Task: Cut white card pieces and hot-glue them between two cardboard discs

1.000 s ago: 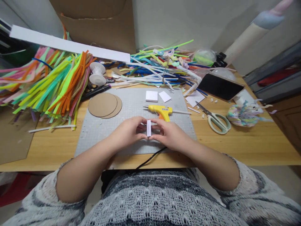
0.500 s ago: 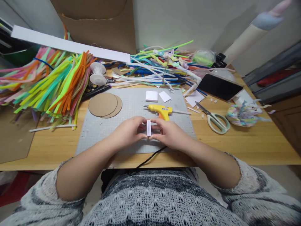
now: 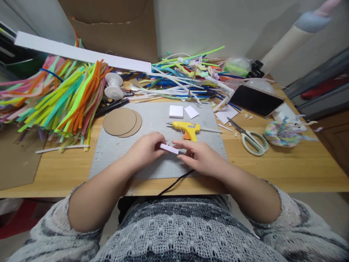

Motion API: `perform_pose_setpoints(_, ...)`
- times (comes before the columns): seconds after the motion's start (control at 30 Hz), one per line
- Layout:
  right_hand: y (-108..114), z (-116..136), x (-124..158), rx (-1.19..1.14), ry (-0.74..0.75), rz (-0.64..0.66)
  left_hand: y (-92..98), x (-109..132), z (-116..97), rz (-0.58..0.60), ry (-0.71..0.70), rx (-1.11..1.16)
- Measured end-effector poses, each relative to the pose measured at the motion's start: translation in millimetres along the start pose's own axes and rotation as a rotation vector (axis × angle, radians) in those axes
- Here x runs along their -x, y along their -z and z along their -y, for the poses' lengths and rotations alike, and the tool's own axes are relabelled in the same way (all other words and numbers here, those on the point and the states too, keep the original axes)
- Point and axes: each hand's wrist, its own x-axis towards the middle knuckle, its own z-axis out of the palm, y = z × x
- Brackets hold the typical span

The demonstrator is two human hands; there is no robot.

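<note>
A small stack of white foam board squares (image 3: 169, 149) is held over the cutting mat (image 3: 152, 109), its layered edge facing up and slanting down to the right. My left hand (image 3: 148, 147) grips the left end of the stack. Around the right end, the thumb and index finger of my right hand (image 3: 199, 154) hold the stack at its corner. Just beyond the hands lies a yellow glue gun (image 3: 188, 127) with a glue stick in its back. Behind it on the mat are a white square block (image 3: 176, 111) and a thinner white piece (image 3: 191, 112).
Two cardboard discs (image 3: 120, 122) overlap on the mat's left. Scissors (image 3: 249, 138), a phone (image 3: 256, 100) and a fuzzy pastel piece (image 3: 283, 133) lie right. Pipe cleaners (image 3: 62, 98) heap up at left and back, near a spool (image 3: 113, 86). A black cord (image 3: 174, 182) crosses the front edge.
The foam board stack has turned from pointing away from me to lying nearly crosswise. My left hand has shifted slightly left, and the right hand's fingers have spread a little.
</note>
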Motion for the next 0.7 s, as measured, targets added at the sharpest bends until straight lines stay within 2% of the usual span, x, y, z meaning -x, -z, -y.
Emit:
perform_pose_setpoints(0.13,-2,0,-2,0.057,-0.014,-0.036,0.6,0,-2,0.024,0.036,0.001)
perform_pose_setpoints(0.4,-14,1,-7,0.134,-0.072,-0.100,-3.5,-3,-5,0.064,0.021,0.009)
perform_pose_setpoints(0.7,-15,2,-8,0.191,-0.072,-0.108,-5.8,-3,-1,0.058,0.024,-0.004)
